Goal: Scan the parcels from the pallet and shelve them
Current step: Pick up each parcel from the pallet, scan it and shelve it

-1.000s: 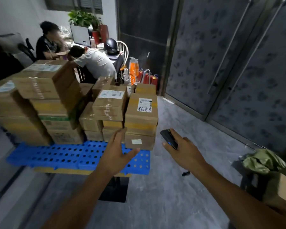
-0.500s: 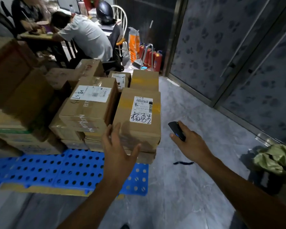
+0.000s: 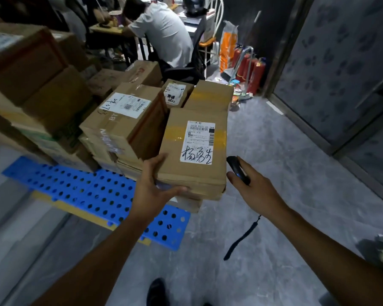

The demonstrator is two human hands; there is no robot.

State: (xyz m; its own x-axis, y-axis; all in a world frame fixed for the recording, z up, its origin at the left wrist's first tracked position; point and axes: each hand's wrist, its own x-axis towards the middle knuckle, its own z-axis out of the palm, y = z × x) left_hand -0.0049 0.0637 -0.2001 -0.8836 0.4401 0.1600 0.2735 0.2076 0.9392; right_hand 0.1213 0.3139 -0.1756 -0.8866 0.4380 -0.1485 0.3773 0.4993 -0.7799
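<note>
Cardboard parcels are stacked on a blue perforated pallet (image 3: 80, 191). The nearest parcel (image 3: 175, 173) is a flat brown box with yellow tape and a white label with handwritten black characters; it tops the stack at the pallet's right corner. My left hand (image 3: 152, 191) touches its near left corner, fingers along the left side and thumb under the front edge. My right hand (image 3: 255, 184) grips a black handheld scanner (image 3: 238, 168) just right of that parcel, its wrist strap hanging down. A second labelled parcel (image 3: 124, 120) sits to the left.
Taller box stacks (image 3: 31, 69) fill the pallet's left side. A person in a white shirt (image 3: 164, 34) sits at a desk behind. Red fire extinguishers (image 3: 250, 71) and an orange bag stand by the dark patterned wall (image 3: 341, 62). Grey floor lies to the right.
I have stepped closer to the pallet. My left hand moved forward from the air onto the near corner of the labelled parcel. The right hand with the scanner came up beside it.
</note>
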